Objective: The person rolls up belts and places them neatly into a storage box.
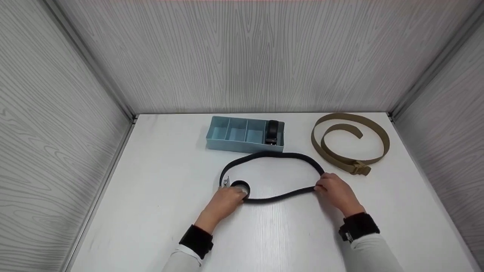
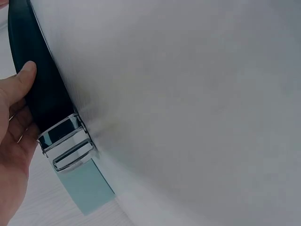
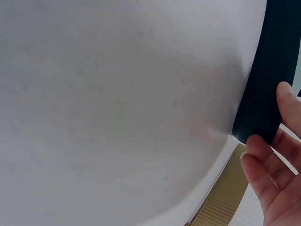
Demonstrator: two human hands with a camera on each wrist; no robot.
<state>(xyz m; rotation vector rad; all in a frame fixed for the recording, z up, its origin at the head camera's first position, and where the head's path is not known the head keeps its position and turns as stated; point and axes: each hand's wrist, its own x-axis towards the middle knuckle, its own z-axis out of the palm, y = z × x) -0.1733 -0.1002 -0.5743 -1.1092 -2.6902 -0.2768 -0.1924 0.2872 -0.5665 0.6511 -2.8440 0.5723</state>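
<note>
A black belt (image 1: 278,154) stands on edge on the white table in a wide loop, with a small coil (image 1: 242,182) at its left end. Beside that coil is a silver buckle (image 2: 68,141). My left hand (image 1: 226,201) holds the belt at the coil, its thumb (image 2: 27,74) against the strap in the left wrist view. At the loop's right bend, my right hand (image 1: 335,190) pinches the strap between thumb and fingers. In the right wrist view the strap's stitched edge shows near the thumb (image 3: 287,101).
Behind the loop, a light blue tray (image 1: 242,145) with several compartments holds a rolled black belt (image 1: 272,131) in its rightmost one. A tan webbing belt (image 1: 383,138) with a plastic buckle (image 1: 360,167) lies loosely coiled at the back right. Grey wood-grain panels (image 1: 249,56) enclose the table.
</note>
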